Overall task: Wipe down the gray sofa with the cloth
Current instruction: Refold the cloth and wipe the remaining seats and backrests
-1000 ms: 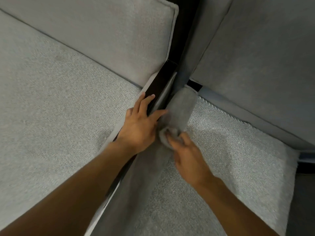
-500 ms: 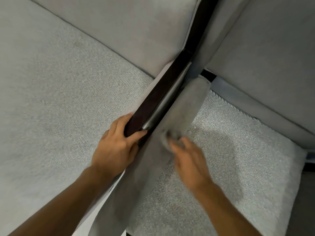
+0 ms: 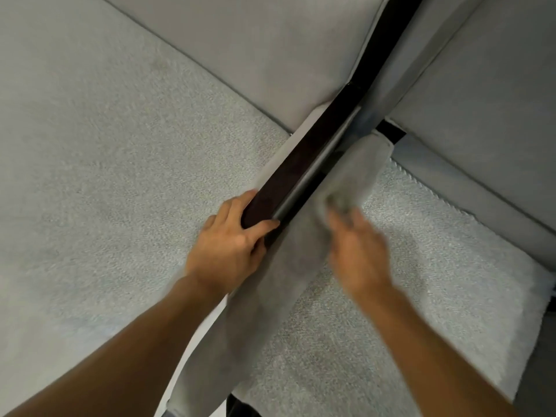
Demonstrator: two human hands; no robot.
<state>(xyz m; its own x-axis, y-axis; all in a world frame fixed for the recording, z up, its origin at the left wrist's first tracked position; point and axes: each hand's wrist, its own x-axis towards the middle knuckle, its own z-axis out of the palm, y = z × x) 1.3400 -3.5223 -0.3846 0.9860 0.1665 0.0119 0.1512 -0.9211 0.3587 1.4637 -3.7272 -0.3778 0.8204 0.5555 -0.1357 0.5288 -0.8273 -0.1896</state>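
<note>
Sofa [image 3: 120, 145], gray, seat cushions [image 3: 421, 266] parted by dark strip [image 3: 301, 167]. Left hand [image 3: 228, 245]: fingers curled over strip, gripping it. Right hand [image 3: 358, 254]: blurred, fingers apparently bunched round cloth [image 3: 338, 203], pressed on gray flap [image 3: 255, 311] beside strip. Risk: hasty strokes may drop the wad behind the flap or skip patches

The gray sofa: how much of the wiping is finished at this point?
Nothing shows as finished; wiped fabric looks no different. In hand: the right hand holds the bunched cloth against the gray panel between the seats, while the left hand grips the dark strip. Whether the seat cushions and back cushions remain, I cannot tell.
</note>
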